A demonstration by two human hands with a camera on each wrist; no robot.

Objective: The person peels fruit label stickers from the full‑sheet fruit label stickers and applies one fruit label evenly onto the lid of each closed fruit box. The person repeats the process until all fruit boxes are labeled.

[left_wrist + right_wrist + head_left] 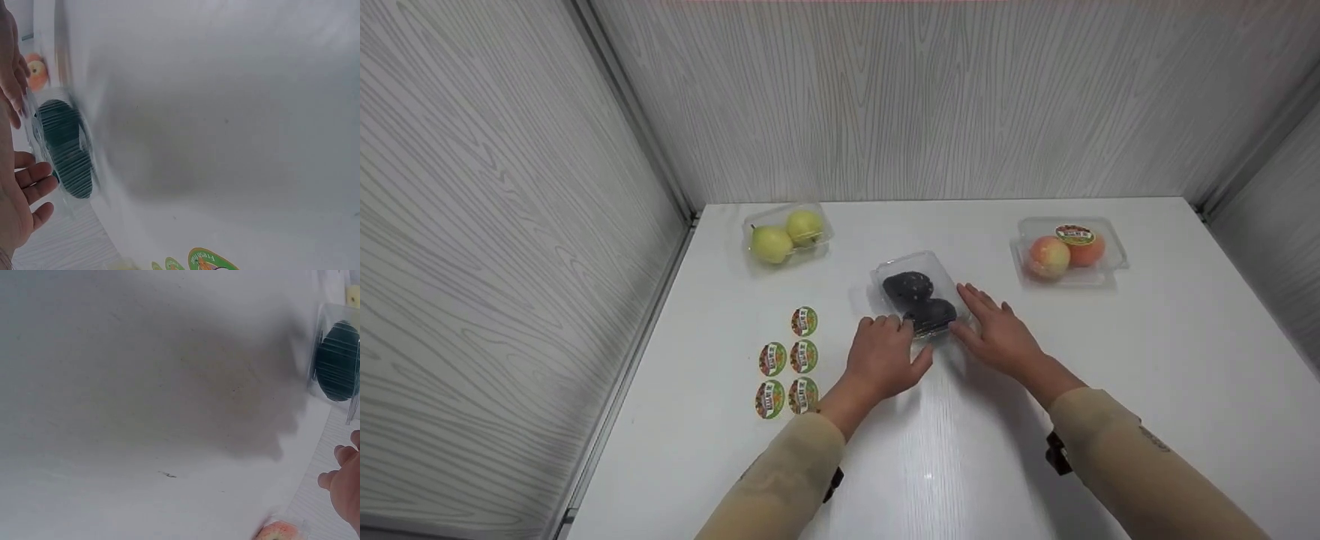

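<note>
A clear plastic clamshell box with two dark avocados inside sits mid-table. At its near left edge is my left hand, fingertips over the rim and thumb out to the side. The left wrist view shows these fingers loosely extended against the lid, beside the ribbed box wall. My right hand lies along the box's right side, its straight fingers at the edge. In the right wrist view, that hand is partly cut off below the box.
Several round fruit stickers lie left of my left forearm. A clear box of green pears stands at the back left. At the back right is a box of peaches with a sticker on its lid. Wood-grain panels border the table.
</note>
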